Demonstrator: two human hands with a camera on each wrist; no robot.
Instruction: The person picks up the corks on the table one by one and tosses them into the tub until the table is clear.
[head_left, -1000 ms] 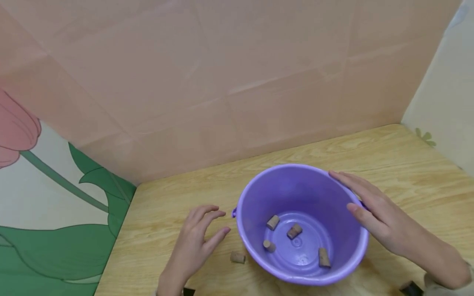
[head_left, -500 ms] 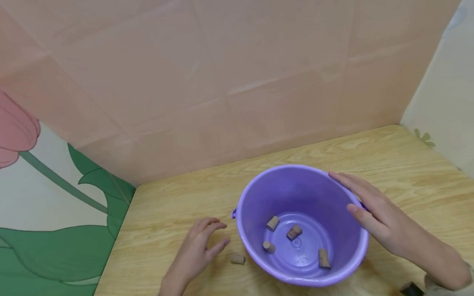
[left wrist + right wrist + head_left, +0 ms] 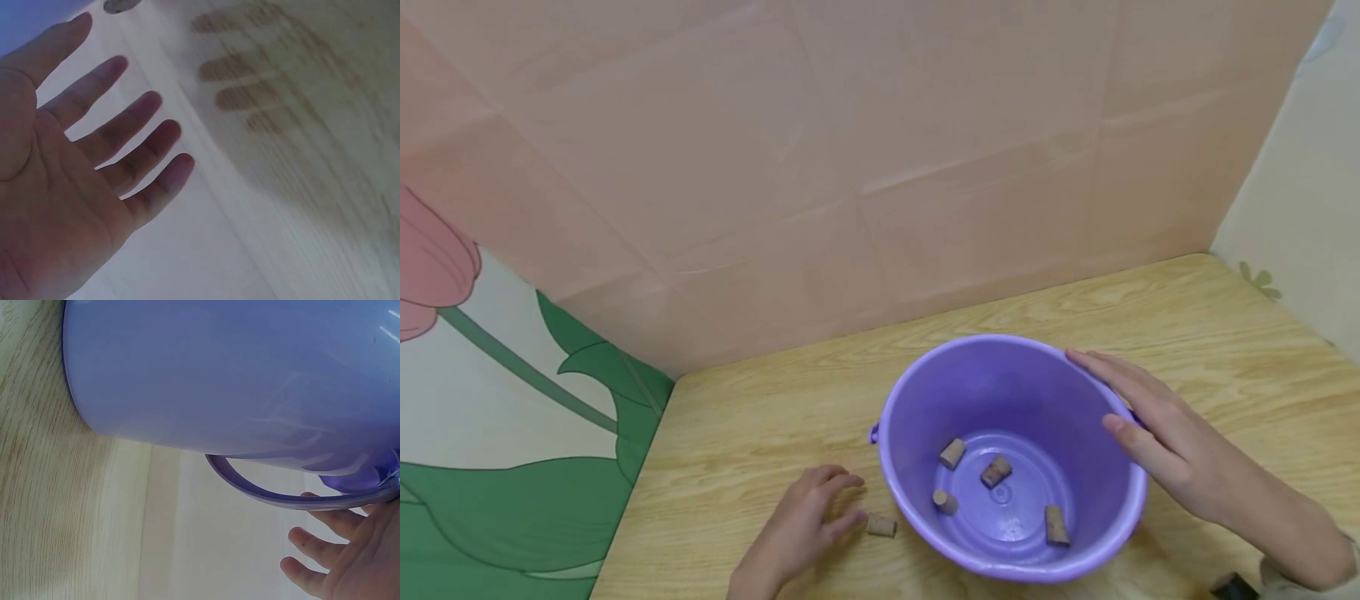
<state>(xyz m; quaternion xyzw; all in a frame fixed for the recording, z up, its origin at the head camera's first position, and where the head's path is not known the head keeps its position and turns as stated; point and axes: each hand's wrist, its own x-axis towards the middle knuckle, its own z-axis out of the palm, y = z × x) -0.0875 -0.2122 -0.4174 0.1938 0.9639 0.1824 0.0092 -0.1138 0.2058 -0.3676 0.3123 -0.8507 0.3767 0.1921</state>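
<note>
My left hand (image 3: 801, 521) hovers low over the table with relaxed, spread fingers and nothing in them. Its thumb tip comes right beside a loose cork (image 3: 882, 525) lying on the table by the bucket. In the left wrist view, the palm faces the camera and that cork (image 3: 120, 5) shows at the top edge. My right hand (image 3: 1172, 442) rests at the right rim of a purple bucket (image 3: 1022, 572), thumb over the edge and fingers along the outside. In the right wrist view, the fingers (image 3: 315, 549) stretch out beneath the hanging handle (image 3: 275, 499).
Several corks lie on the bucket's floor, one cork (image 3: 1057, 525) at the right and another cork (image 3: 952, 452) at the left. The wood-grain table (image 3: 760, 417) meets a pink-covered wall (image 3: 850, 167) behind and a painted flower panel (image 3: 497, 500) at the left.
My left hand has come down and slightly nearer to the loose cork. The right hand, the bucket and the corks have stayed where they were.
</note>
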